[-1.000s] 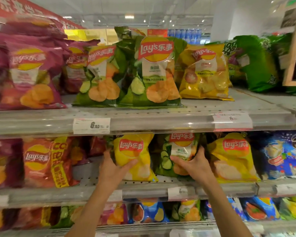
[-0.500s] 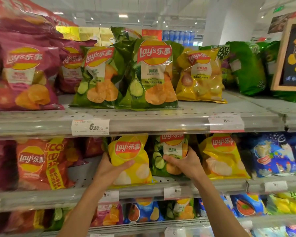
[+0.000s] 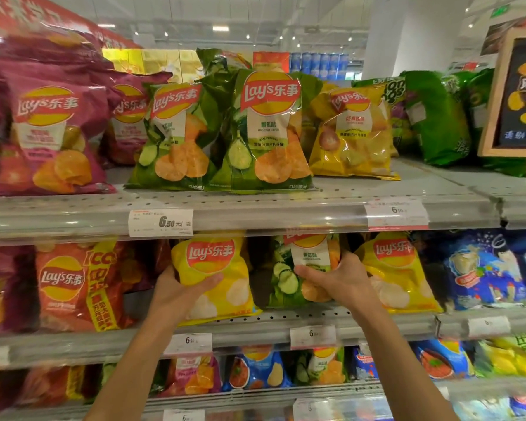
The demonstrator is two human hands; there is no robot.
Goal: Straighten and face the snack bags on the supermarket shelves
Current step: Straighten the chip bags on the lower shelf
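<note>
Both arms reach up and forward from the bottom of the view to the middle shelf (image 3: 255,325), forearms bare, wrists slightly bent back. Left hand (image 3: 179,294) cups the lower left edge of a yellow Lay's bag (image 3: 214,275); thumb lies across the bag's front, pointing right, the other fingers hidden behind or beside the bag. The bag stands upright, logo facing out, bottom edge at the shelf's front lip. Right hand (image 3: 342,281) grips a green cucumber Lay's bag (image 3: 289,278) just right of the yellow one; thumb presses across the front at mid-height, fingers wrap round the bag's right side, knuckles toward the camera. The green bag stands upright, its top partly hidden behind the price rail of the upper shelf (image 3: 255,208). To the right hand's right, touching or nearly touching it, stands a second yellow Lay's bag (image 3: 398,268), tilted a little. Beyond that, blue bags (image 3: 480,268). Left of the left hand, a gap of bare shelf, then an orange-red Lay's bag (image 3: 73,284). On the upper shelf: magenta bags (image 3: 52,132) at left, two green cucumber bags (image 3: 225,132) side by side at centre, a yellow bag (image 3: 353,132) to their right. Price tags (image 3: 161,222) are clipped along the rails. A lower shelf (image 3: 255,396) carries mixed bags, blurred.
</note>
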